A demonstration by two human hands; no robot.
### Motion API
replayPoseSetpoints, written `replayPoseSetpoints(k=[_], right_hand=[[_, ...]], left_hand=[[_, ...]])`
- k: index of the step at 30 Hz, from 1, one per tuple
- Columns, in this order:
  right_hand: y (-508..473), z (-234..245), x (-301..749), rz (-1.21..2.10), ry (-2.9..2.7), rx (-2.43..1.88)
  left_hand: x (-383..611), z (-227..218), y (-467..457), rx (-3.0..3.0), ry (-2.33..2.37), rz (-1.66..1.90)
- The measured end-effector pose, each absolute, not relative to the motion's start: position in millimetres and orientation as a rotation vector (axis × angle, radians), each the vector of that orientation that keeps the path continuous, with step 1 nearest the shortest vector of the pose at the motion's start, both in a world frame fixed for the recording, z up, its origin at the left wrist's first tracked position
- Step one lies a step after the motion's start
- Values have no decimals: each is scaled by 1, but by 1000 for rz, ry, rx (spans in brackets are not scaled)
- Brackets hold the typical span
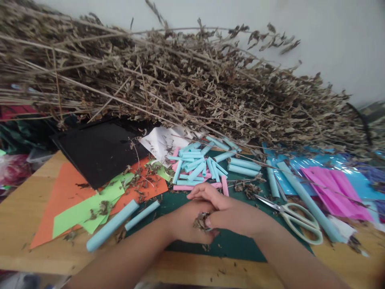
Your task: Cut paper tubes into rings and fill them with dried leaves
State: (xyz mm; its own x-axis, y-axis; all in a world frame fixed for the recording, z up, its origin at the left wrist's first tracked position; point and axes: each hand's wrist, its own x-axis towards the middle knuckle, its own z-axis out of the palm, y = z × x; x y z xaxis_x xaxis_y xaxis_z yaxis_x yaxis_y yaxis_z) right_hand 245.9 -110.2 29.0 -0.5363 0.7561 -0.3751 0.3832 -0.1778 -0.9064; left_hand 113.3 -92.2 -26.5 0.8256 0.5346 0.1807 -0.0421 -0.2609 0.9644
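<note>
My left hand [185, 220] and my right hand [233, 214] are clasped together over the green cutting mat [234, 245]. Between them they press a crumpled clump of dried leaves [199, 221], part of which sticks out near my right thumb. The fingers of my left hand are largely covered by the right. Leaf crumbs lie on the mat below. Just beyond my fingers is a pile of short light-blue paper tubes [197, 170], with a few pink paper tubes [187, 187] among them. Scissors with pale handles [296, 220] lie partly open to the right of my right hand.
A large heap of dried leafy stalks [186, 80] spans the back. On the left lie a black sheet [105, 148], orange paper [49, 212], green paper strips [72, 214] and a thicker blue tube [112, 225]. A long blue tube [309, 200] and pink folded paper [337, 192] lie right.
</note>
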Motion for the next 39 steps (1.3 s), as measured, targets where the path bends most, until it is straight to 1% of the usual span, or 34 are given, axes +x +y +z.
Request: replayPoseSetpoints(k=[3,6,8,10,13,15,18,22,26,32,39], right_hand=[[-97,46,240,1846,-2002,-1456],[-92,62,234,1753,-2268,-1660],[-93,65,235,1691,-2294,-1701],[-95,61,241,1678,-2241,-1561],[-100,45,255,1708,-2032,-1100],[-104,33,265,1618,-1904,-966],[-110,17,278,1485,-1898,-1031],[-117,-2,288,1507,-1872,-1043],[-118,-13,286,1366,-1752,-1002],[-123,-9,273,1214,-1694,-968],[-129,8,262,1148,-1800,-957]], left_hand=[[113,-26,-92,1777,400,489],[112,-24,-92,1781,360,436],[112,-24,-91,1747,368,446],[112,-25,-91,1718,370,450],[111,-26,-91,1719,369,461],[110,-26,-91,1737,386,489],[108,-27,-90,1741,362,510],[107,-25,-90,1711,350,476],[107,-22,-90,1736,349,465],[109,-24,-91,1713,381,457],[111,-22,-90,1793,314,498]])
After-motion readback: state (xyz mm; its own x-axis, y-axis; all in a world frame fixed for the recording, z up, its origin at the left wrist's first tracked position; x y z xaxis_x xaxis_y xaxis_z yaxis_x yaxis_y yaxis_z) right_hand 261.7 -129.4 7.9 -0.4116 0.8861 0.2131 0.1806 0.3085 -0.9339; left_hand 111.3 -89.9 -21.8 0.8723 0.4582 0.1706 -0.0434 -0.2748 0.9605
